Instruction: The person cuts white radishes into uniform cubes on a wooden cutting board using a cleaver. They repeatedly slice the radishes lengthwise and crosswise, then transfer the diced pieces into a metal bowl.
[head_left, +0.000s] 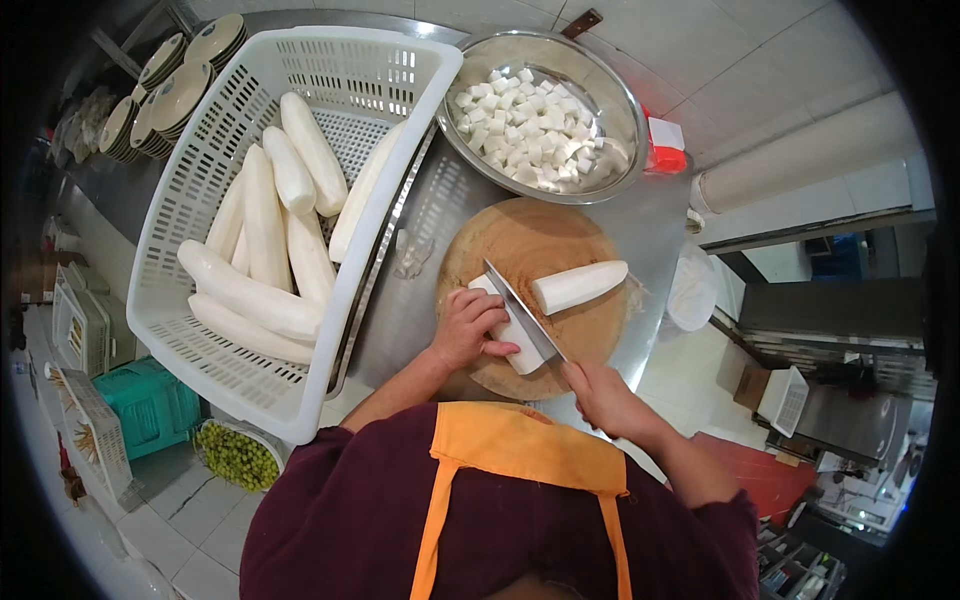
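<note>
On a round wooden chopping board (585, 330) lies a length of peeled white radish (529, 361), steadied under my left hand (472, 324), whose fingers curl over its upper left side. My right hand (604, 397) grips the handle of a cleaver (523, 311). The blade stands lengthwise along the radish piece and hides part of it; whether it has cut in cannot be told. Farther right on the board rests another peeled radish piece (579, 286), its flat cut end facing left. White cubes (525, 124) are heaped in a steel bowl (547, 195) beyond the board.
A white slotted plastic basket (300, 401) holding several whole peeled radishes (266, 217) stands to the left on the steel table (405, 315). Stacked plates (180, 94) sit behind it. A white bucket (691, 292) is off the table's right edge. Green fruit (236, 454) fills a container below left.
</note>
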